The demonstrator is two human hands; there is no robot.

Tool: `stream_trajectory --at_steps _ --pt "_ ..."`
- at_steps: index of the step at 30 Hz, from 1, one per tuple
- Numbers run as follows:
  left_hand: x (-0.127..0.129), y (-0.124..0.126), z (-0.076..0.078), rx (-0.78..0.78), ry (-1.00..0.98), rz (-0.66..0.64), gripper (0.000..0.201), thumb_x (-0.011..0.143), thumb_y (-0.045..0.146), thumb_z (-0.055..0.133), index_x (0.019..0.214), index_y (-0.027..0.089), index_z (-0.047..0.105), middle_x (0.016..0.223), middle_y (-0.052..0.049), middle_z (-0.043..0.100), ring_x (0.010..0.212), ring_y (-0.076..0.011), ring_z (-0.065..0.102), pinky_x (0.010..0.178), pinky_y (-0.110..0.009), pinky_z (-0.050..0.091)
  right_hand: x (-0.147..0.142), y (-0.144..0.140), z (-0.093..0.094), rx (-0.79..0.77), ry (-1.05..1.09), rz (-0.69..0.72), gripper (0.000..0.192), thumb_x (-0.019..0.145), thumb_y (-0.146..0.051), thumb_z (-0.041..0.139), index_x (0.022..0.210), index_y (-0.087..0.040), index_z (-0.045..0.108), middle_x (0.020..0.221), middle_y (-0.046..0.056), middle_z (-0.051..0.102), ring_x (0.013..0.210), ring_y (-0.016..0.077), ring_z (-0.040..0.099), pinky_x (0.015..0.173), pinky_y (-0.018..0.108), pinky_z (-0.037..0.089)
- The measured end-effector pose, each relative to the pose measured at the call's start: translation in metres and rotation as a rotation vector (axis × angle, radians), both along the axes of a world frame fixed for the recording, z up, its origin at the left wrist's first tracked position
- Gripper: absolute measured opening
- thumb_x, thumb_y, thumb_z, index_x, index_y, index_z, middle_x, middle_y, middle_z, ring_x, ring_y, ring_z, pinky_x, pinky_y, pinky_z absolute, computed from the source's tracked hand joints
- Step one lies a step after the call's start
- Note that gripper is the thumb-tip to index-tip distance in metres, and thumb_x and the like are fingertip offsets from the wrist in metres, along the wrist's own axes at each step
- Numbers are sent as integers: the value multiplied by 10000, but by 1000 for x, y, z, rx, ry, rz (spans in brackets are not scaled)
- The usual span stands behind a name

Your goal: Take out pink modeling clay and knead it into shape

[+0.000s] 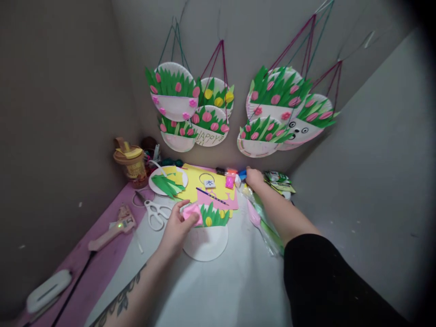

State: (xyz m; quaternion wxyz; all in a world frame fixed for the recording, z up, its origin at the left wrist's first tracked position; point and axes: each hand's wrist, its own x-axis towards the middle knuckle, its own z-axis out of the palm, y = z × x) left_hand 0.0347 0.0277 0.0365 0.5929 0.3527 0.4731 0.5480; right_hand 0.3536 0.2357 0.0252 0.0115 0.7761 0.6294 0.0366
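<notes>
My left hand (177,226) holds a pink paper piece (191,212) against the left edge of a half paper plate craft (206,243) that has green paper grass and yellow flowers (214,216). My right hand (254,178) reaches to the far side of the table, its fingers among small blue and orange items (238,173) near the wall. What those fingers hold is hidden.
White scissors (156,212) and a pink glue gun (112,230) lie left of the craft. Yellow and pink paper sheets (207,187), a pencil, a plate of green cut-outs (167,181) and a lidded cup (131,162) sit further back. Several finished plate baskets (269,109) hang on the wall.
</notes>
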Motion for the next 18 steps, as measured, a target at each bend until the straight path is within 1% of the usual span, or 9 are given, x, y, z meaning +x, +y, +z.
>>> stream_trajectory --at_steps 1,3,6,7,9,11,13,15,18 --pt "-1 1 -2 3 -20 0 602 607 364 785 1119 229 499 780 27 640 634 -126 603 607 -233 457 2 0 -1 16 20 -17 321 904 -339 549 1162 -149 553 1138 84 594 966 187 609 822 389 527" --pt "-3 2 -5 36 -46 5 524 610 379 786 1037 207 536 818 7 655 695 -136 618 657 -241 471 6 2 -2 50 62 -50 300 906 -347 544 1134 -153 565 1098 70 608 930 175 616 798 371 532" --pt "-4 4 -6 66 -91 68 414 682 451 720 974 187 591 854 -10 650 755 -134 613 689 -232 474 14 5 -3 117 117 -77 270 900 -344 548 1082 -146 583 1021 57 631 877 162 621 772 351 521" --pt "-4 5 -5 47 -119 96 421 703 477 693 996 191 593 858 -11 647 743 -132 612 669 -232 476 16 5 -2 146 133 -79 247 890 -317 556 1062 -144 591 991 59 642 862 167 621 759 338 509" --pt "-6 5 -3 -9 -179 126 492 722 489 669 1114 209 567 884 -15 653 691 -126 614 620 -236 478 20 5 1 213 162 -75 222 842 -237 567 1035 -133 606 943 81 666 840 189 621 723 310 475" --pt "-7 5 1 -42 -201 113 630 723 453 681 1281 236 485 923 -25 672 624 -112 609 578 -233 470 22 1 4 289 182 -60 261 791 -183 540 1033 -113 609 934 116 676 835 216 613 697 298 441" --pt "-9 5 4 -31 -194 112 749 717 398 701 1386 254 395 955 -32 687 598 -96 603 576 -226 467 22 -7 6 355 193 -18 283 793 -188 489 1037 -97 598 944 136 669 836 221 597 703 298 424" --pt "-11 5 6 -16 -190 139 792 705 355 718 1410 240 377 926 -30 698 632 -99 618 608 -220 473 18 -18 7 392 196 57 256 822 -210 444 1002 -113 598 943 131 660 868 221 576 744 302 411" --pt "-14 9 6 -16 -203 201 803 683 297 727 1404 180 393 853 -35 705 734 -130 652 669 -222 483 6 -34 7 387 201 202 206 849 -210 422 915 -147 607 949 126 648 949 223 539 823 307 378"
